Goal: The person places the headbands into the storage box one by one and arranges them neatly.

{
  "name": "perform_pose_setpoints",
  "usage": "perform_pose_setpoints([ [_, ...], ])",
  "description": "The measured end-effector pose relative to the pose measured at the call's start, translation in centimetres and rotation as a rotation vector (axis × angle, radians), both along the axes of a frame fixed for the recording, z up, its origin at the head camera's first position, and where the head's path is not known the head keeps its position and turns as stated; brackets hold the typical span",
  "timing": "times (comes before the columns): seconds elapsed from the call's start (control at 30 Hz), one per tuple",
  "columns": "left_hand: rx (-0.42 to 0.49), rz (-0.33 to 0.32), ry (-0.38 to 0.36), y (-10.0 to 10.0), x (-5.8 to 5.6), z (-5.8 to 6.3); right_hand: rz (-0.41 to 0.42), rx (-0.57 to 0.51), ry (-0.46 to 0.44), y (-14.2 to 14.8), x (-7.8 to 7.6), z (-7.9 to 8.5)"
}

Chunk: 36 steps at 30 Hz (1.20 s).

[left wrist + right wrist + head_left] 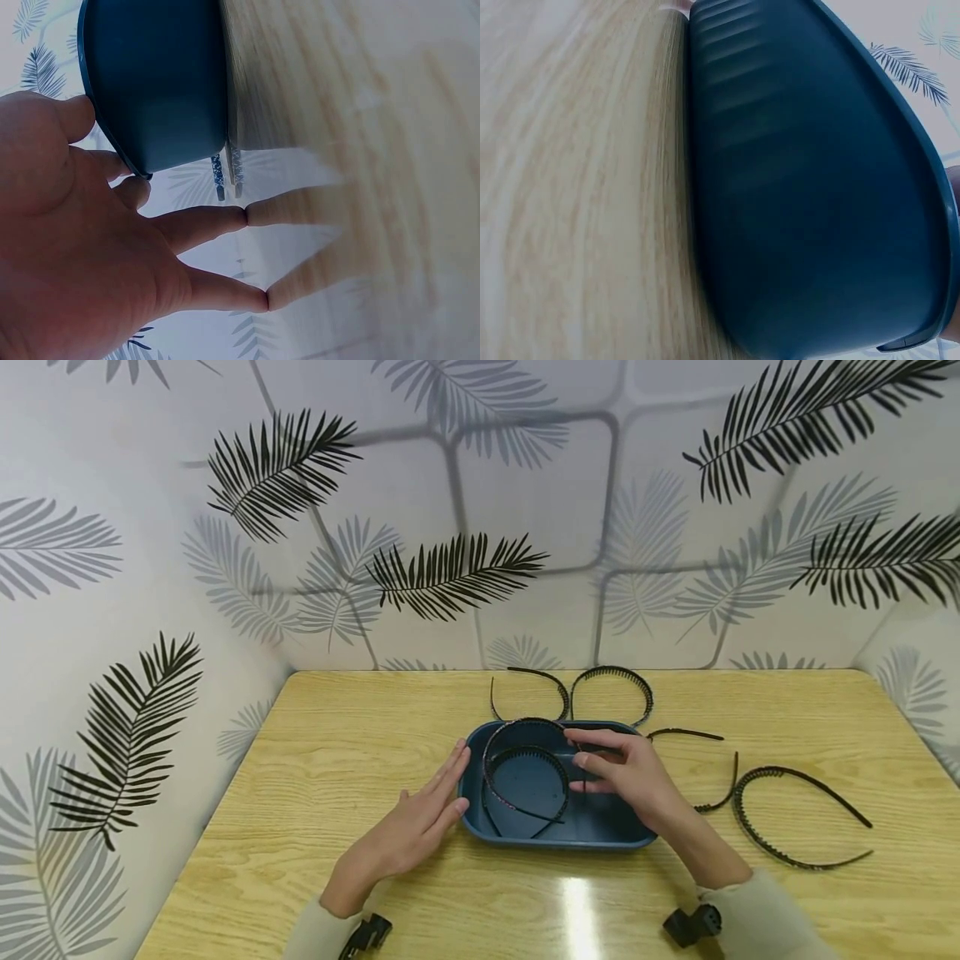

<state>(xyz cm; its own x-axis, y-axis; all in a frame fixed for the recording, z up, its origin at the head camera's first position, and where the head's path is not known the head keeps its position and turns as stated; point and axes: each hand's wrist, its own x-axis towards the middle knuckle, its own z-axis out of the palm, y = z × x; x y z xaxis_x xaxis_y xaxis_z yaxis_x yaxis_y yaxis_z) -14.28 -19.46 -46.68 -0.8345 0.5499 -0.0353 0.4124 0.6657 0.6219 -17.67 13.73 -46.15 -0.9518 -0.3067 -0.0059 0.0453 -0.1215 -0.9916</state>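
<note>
I see the left grip (97,232) against the dark blue tub (157,90). Two extended fingers (225,291) touch the reflective counter (412,195).

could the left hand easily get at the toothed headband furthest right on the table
Probably not easily: the blue tub and the right forearm lie between the left hand and that toothed headband.

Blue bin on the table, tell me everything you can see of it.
The bin is dark blue, long and open-topped, with rounded corners and a narrow rim; it looks like plastic. It stands upright on the wood-grain table, stretching left to right. A toothed black headband is inside. The left hand touches its left end; the right hand is above its right half, contact unclear.
</note>
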Motion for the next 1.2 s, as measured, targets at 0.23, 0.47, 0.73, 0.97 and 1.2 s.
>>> perform_pose_setpoints([
  [0.23, 0.009, 0.006, 0.003, 0.04, -0.01, -0.14, 0.006, 0.026, -0.016, -0.32, 0.08, -0.09],
  [0.47, 0.029, -0.004, -0.021, 0.2, -0.06, -0.12, 0.014, 0.07, -0.037, -0.48, 0.31, -0.06],
  [0.73, 0.021, -0.001, -0.02, 0.02, -0.03, -0.08, 0.039, 0.12, -0.051, -0.69, 0.17, 0.13],
  [0.97, 0.018, -0.005, -0.004, -0.03, -0.09, -0.04, 0.047, 0.163, -0.083, -0.86, -0.07, 0.15],
  [1.2, 0.027, -0.006, -0.011, -0.03, -0.07, 0.07, 0.055, 0.182, -0.113, -1.0, -0.37, 0.08],
])
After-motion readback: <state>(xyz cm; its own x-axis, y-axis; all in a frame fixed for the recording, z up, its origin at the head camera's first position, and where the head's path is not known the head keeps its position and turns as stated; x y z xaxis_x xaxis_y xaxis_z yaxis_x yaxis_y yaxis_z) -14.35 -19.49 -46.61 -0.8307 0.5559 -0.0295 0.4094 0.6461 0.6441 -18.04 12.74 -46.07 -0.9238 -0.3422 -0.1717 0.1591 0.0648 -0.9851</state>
